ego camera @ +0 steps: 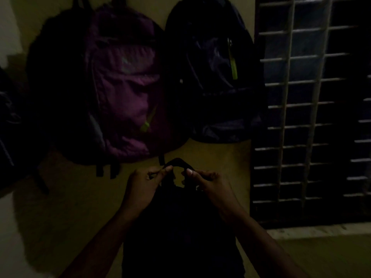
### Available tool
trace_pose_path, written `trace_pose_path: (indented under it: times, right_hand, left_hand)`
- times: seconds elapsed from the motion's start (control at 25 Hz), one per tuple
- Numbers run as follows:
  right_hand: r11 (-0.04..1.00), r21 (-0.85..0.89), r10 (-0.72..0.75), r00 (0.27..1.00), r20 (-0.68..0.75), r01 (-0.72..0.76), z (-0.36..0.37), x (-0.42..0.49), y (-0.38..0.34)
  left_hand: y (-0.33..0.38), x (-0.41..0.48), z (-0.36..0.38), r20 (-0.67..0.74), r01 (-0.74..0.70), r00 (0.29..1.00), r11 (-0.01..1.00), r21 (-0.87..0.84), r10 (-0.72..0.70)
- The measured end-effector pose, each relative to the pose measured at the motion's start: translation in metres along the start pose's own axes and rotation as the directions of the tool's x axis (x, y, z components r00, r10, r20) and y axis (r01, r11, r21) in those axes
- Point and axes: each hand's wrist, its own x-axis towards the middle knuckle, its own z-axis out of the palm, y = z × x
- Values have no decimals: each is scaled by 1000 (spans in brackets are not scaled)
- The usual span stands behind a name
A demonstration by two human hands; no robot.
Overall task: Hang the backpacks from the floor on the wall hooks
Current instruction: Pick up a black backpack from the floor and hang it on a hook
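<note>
The room is very dim. I hold a black backpack (pixel 180 227) up in front of me by its top carry loop (pixel 177 162). My left hand (pixel 144 187) pinches the loop's left end and my right hand (pixel 210 187) pinches its right end, spreading it open. On the yellowish wall (pixel 210 167) above hang a purple backpack (pixel 124 93) and, to its right, a dark navy backpack (pixel 216 77) with a lime zipper pull. A black backpack (pixel 54 77) hangs left of the purple one. The hooks themselves are hidden above the bags.
A window with a metal grille (pixel 311 109) fills the right side, with a stone sill (pixel 321 230) below it. Another dark bag (pixel 10 121) shows at the far left edge. Straps dangle under the purple backpack.
</note>
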Motion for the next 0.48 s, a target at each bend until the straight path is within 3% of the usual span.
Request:
trace_pose_path:
  times: [0.16, 0.36, 0.48]
  right_hand:
    - [951, -159, -287, 949, -129, 266, -10, 72, -44]
    - [874, -259, -469, 854, -224, 412, -24, 136, -94]
    - [837, -263, -541, 800, -261, 480, -30, 171, -120]
  left_hand:
    - [30, 69, 13, -227, -173, 962, 981, -82, 151]
    - [70, 148, 25, -320, -248, 932, 942, -227, 169]
    - [88, 189, 28, -405, -297, 892, 935, -192, 200]
